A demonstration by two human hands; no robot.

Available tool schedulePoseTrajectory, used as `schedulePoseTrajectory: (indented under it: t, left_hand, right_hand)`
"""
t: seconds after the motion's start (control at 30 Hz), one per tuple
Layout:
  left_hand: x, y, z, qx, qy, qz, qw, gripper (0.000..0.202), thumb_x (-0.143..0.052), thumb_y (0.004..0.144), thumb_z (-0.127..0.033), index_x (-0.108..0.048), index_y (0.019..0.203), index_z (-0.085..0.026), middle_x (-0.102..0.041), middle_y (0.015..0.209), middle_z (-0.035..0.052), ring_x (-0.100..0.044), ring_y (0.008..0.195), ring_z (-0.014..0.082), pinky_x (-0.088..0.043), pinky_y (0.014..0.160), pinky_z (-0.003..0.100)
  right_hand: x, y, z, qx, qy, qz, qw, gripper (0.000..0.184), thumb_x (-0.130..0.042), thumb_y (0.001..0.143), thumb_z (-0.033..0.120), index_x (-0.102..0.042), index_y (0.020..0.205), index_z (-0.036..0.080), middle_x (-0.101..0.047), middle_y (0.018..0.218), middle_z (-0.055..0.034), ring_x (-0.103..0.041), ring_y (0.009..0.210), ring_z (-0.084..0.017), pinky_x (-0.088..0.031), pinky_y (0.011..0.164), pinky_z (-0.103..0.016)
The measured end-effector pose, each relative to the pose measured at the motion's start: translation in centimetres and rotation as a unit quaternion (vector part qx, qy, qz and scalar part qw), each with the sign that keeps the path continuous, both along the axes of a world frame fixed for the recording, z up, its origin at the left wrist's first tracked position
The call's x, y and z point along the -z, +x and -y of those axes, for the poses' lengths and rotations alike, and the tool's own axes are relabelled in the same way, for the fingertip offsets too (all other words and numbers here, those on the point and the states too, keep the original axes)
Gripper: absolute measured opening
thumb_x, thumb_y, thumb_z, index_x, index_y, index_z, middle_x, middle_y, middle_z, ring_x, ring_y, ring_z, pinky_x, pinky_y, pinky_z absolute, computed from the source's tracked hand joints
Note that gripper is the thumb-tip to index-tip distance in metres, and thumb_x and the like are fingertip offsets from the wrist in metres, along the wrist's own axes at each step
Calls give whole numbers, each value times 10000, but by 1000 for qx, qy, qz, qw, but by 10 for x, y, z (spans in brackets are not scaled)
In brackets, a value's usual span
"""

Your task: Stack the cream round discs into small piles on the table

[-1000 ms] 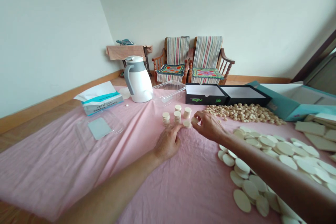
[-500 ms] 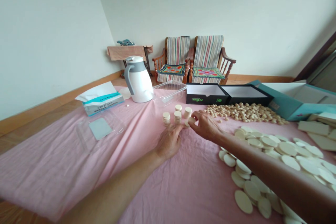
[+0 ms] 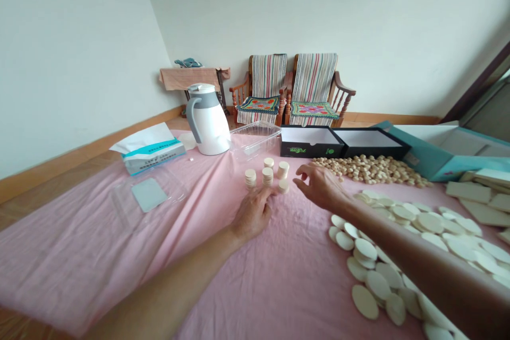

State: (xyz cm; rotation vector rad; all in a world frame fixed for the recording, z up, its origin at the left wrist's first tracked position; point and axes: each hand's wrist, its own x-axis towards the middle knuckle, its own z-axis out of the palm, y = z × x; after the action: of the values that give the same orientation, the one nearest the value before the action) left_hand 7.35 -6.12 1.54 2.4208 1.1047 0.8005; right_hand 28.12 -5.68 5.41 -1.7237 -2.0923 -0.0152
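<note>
Left hand lies on the pink-clothed table, fingers pressed together and flat, holding nothing. Right hand hovers, its fingers loosely spread and empty. The stacks of small discs stand just beyond the left fingertips, and the lowest stack sits between the two sets of fingertips. Probable hazard: a grazing fingertip, or a drag on the cloth, would topple these slender columns. Each stack's long axis runs vertically, disc faces pointing upward.
</note>
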Motion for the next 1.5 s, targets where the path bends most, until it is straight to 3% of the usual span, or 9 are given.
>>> schedulePoseTrajectory:
  t: [0.07, 0.2, 0.27, 0.4, 0.7, 0.87, 1.03, 1.23, 1.5]
  left_hand:
    - [0, 0, 0, -3, -1, 2, 1000, 405, -415, 698, 1, -582, 1013, -193, -623, 1005, 38, -549, 933, 173, -437, 839, 290]
    - [1, 2, -1, -9, 0, -2, 1000, 384, -431, 701, -12, -593, 1000, -190, -633, 1010, 41, -554, 924, 176, -434, 853, 306]
    - [2, 2, -1, -9, 2, -4, 1000, 392, -437, 698, -9, -592, 1008, -192, -634, 1019, 43, -554, 933, 178, -433, 860, 307]
    - [2, 2, -2, -12, 3, -7, 1000, 376, -451, 704, -23, -592, 1005, -197, -635, 1001, 37, -563, 907, 178, -447, 835, 301]
    - [0, 3, -1, -12, 7, -4, 1000, 384, -456, 691, -23, -600, 1001, -199, -641, 1016, 34, -565, 913, 175, -447, 838, 292]
    - [-1, 3, -1, -13, 10, -2, 1000, 394, -457, 683, -16, -598, 1001, -201, -642, 1007, 31, -561, 925, 181, -440, 854, 302]
    - [1, 2, -1, -11, 11, -2, 1000, 384, -457, 694, -22, -595, 1004, -202, -641, 993, 30, -566, 912, 174, -445, 844, 291]
    - [2, 2, -1, -7, 8, -2, 1000, 381, -453, 701, -23, -587, 1012, -198, -634, 991, 34, -560, 899, 173, -445, 839, 296]
    - [0, 0, -1, 7, -6, 5, 1000, 387, -452, 706, -14, -589, 1017, -198, -622, 1027, 40, -548, 977, 186, -445, 859, 295]
  right_hand:
    - [-11, 24, 2, 12, -3, 17, 1000, 141, -510, 792, 259, -612, 847, 180, -634, 780, -38, -545, 654, -138, -346, 596, -242]
    - [-24, 81, 12, 10, -117, 95, 989, 112, -564, 686, 158, -641, 762, 185, -654, 758, -38, -570, 680, -160, -364, 614, -251]
    - [-23, 104, 20, -4, -168, 114, 979, 194, -583, 632, 120, -648, 803, 185, -661, 811, -45, -580, 713, -173, -382, 632, -256]
    - [-11, 124, 35, -3, -187, 115, 975, 280, -559, 615, 110, -644, 870, 189, -650, 880, -57, -584, 786, -192, -405, 653, -259]
    - [3, 90, 32, -16, -100, 78, 992, 252, -523, 698, 130, -649, 915, 154, -650, 907, -92, -577, 848, -202, -417, 749, -286]
    - [4, 74, 29, -35, -136, 89, 986, 215, -557, 743, 257, -657, 914, 175, -656, 882, -88, -587, 804, -202, -415, 698, -286]
    - [8, 63, 30, 0, -118, 102, 988, 234, -563, 756, 370, -642, 868, 180, -640, 862, -95, -584, 776, -207, -394, 664, -293]
    - [10, 54, 32, -57, -87, 72, 992, 171, -565, 741, 240, -628, 885, 172, -618, 828, -74, -566, 780, -186, -397, 697, -281]
    - [9, 21, 16, -108, -15, -54, 993, 316, -541, 688, 88, -617, 985, 167, -579, 922, -69, -545, 796, -156, -419, 728, -271]
